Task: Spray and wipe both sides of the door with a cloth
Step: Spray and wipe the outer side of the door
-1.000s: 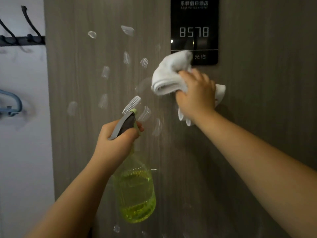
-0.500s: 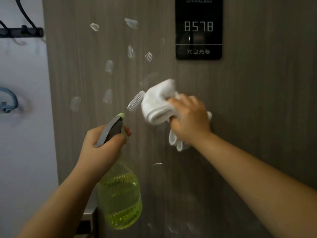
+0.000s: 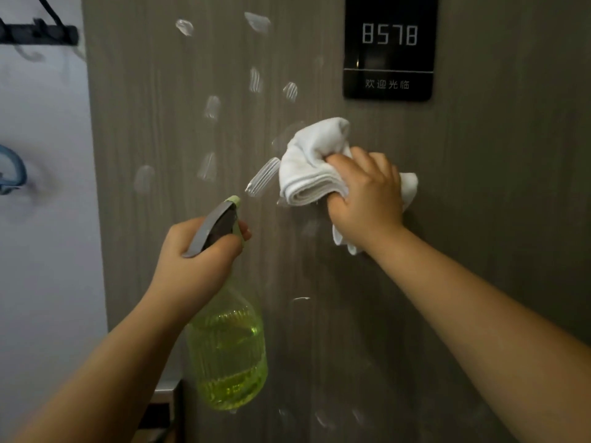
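Grey wood-grain door [image 3: 495, 219] fills most of the view, pale wall [image 3: 41, 251] left of it. Black plate [image 3: 389, 47] at the door's upper right reads "8578" in segmented digits, with "欢迎光临" under a thin line below. Nothing else readable.

White smears [image 3: 260, 177] dot the door left of the plate and lower, streaky, some faint; a few more near the bottom edge of the view.

Right hand [image 3: 367, 199] sits below the plate, fingers curled round a bunched white cloth [image 3: 308, 164], pressing it flat on the door. Cloth folds stick out left of the knuckles, a bit pokes out right of the hand and a corner hangs under the wrist. Its left edge is just beside the largest smear.

Left hand [image 3: 198, 257] is lower left of the cloth, clenched round the neck of a bottle [image 3: 228, 353]: grey trigger head, green nozzle tip aimed at the door, clear green body part-filled with yellow-green liquid, hanging below the fist. Whether a finger is on the trigger I cannot tell. Bottle is close to the door; contact unclear.

On the wall left of the door: dark hook rail [image 3: 38, 35] up top, blue hook [image 3: 12, 171] lower. Grey metal piece [image 3: 166, 391] below the bottle at the door's edge.
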